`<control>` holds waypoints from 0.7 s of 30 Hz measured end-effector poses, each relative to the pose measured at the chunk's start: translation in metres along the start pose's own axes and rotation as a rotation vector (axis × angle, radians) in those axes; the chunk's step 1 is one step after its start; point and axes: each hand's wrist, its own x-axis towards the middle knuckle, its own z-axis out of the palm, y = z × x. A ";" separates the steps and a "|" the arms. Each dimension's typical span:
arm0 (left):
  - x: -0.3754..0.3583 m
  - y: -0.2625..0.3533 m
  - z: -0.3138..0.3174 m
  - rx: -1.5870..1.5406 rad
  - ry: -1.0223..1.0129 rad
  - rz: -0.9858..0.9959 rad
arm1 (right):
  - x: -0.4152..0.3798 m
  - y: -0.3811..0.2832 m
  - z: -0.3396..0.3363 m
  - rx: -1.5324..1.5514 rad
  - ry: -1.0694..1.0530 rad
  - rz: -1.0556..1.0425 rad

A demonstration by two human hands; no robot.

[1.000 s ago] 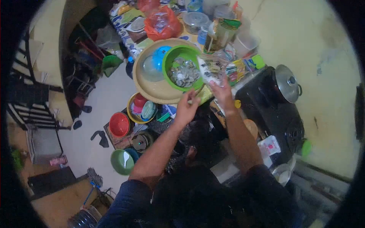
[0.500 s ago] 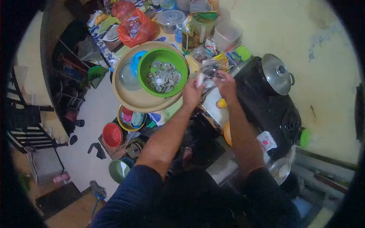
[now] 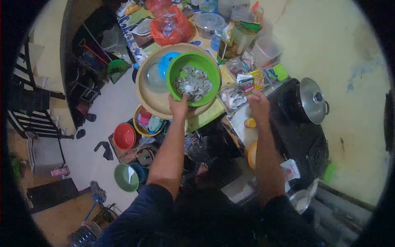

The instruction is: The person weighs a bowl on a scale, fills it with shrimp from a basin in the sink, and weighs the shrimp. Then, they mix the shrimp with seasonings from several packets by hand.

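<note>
A green plastic bowl (image 3: 212,69) holds grey pieces that look like peeled shrimp (image 3: 196,83), with a patch of white powder on top. It stands on a round beige tray (image 3: 145,91). My left hand (image 3: 178,108) grips the bowl's near rim, thumb over the edge. To the right, my right hand (image 3: 259,103) is closed in a pinch on a small red and green sachet (image 3: 249,89), above a box of packets (image 3: 234,98). A clear bowl (image 3: 155,78) and a blue one (image 3: 168,61) share the tray.
A black stove (image 3: 298,131) carries a lidded pot (image 3: 313,101) on the right. Behind the tray are a red plastic bag (image 3: 170,29) and a clear lidded container (image 3: 209,25). Below left, a red basin (image 3: 124,136) and a green basin (image 3: 123,177) sit low.
My left hand has moved from beside my right hand to the bowl's rim. My right hand now has the small sachet, and the blurred packet between both hands is gone. The view has shifted.
</note>
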 end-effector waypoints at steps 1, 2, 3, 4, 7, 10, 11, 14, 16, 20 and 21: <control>0.014 -0.012 -0.001 -0.046 -0.122 0.001 | -0.007 -0.011 0.006 0.107 -0.045 0.008; 0.024 -0.018 -0.004 -0.028 -0.162 -0.026 | -0.016 -0.023 0.015 0.213 -0.088 0.018; 0.035 -0.024 -0.005 -0.012 -0.204 -0.049 | -0.021 -0.036 0.024 0.320 -0.129 0.027; 0.041 -0.023 -0.007 0.005 -0.247 -0.069 | -0.023 -0.051 0.033 0.320 -0.135 -0.023; 0.028 -0.018 -0.037 -0.125 -0.258 0.068 | -0.033 -0.097 0.059 0.301 -0.185 -0.146; 0.003 0.013 -0.086 -0.351 -0.190 -0.105 | -0.026 -0.139 0.094 0.193 -0.285 -0.248; 0.005 0.012 -0.099 -0.380 -0.207 -0.129 | -0.026 -0.147 0.109 0.131 -0.311 -0.273; -0.021 0.044 -0.131 -0.499 -0.270 -0.142 | -0.029 -0.169 0.140 -0.202 -0.426 -0.292; -0.060 0.072 -0.155 -0.505 -0.308 -0.204 | -0.059 -0.184 0.162 -0.487 -0.390 -0.331; -0.109 0.094 -0.215 -0.605 -0.375 -0.372 | -0.136 -0.230 0.161 -0.734 -0.569 -0.393; -0.120 0.095 -0.234 -0.658 -0.405 -0.455 | -0.154 -0.238 0.157 -0.709 -0.584 -0.415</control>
